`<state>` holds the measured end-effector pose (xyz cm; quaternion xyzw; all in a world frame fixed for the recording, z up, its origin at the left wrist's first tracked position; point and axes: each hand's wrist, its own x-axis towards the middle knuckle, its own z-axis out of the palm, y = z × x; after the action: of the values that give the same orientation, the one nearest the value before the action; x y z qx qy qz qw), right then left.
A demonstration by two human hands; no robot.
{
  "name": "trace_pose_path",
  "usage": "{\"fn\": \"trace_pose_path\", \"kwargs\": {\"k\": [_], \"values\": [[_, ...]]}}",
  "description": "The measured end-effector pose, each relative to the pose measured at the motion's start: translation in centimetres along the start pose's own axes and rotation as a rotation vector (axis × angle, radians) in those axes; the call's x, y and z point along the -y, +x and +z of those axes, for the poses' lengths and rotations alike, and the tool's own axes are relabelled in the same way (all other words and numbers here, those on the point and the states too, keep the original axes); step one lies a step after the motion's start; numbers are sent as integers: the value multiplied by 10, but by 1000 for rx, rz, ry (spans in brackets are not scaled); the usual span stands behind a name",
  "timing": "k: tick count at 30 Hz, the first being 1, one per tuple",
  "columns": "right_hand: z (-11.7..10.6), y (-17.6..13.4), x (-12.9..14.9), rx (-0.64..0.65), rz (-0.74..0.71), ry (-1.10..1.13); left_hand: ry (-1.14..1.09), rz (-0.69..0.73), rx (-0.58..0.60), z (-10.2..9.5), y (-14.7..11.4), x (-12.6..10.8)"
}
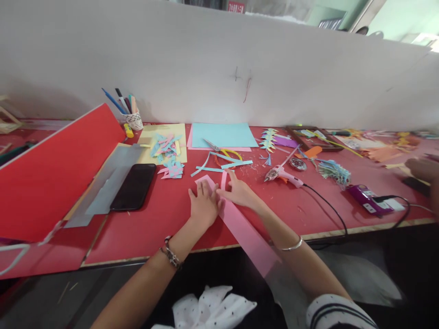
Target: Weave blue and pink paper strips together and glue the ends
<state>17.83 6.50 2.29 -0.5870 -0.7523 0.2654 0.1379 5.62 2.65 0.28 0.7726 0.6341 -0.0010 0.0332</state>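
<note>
A long pink paper strip (245, 233) lies slanted on the red table and hangs over its front edge toward my lap. My left hand (205, 208) lies flat on the strip's far end, fingers spread. Close beside it, my right hand (238, 189) is closed, thumb and fingers around a narrow pink piece (223, 179) that stands up from the paper. Whether this piece is cut off or folded from the strip, I cannot tell. Just beyond my hands lie thin light-blue paper strips (242, 163) and scissors (229, 154) with yellow handles.
Left are a black phone (133, 187), a red board (61, 169) and a pen cup (133, 119). Paper scraps (168, 148) lie on yellow paper. Right are a pink glue gun (283, 176) with its cord and a purple power box (368, 200). Another person's hand (420, 169) shows far right.
</note>
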Motion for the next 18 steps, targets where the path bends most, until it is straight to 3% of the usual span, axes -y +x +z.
{"fn": "trace_pose_path", "kwargs": {"k": [7,18], "values": [[4,2,1,-8,-57,14,-15,130,-46,2,-13,4],[9,0,-10,-73,-22,19,-29,95,-43,1,-15,-7]]}}
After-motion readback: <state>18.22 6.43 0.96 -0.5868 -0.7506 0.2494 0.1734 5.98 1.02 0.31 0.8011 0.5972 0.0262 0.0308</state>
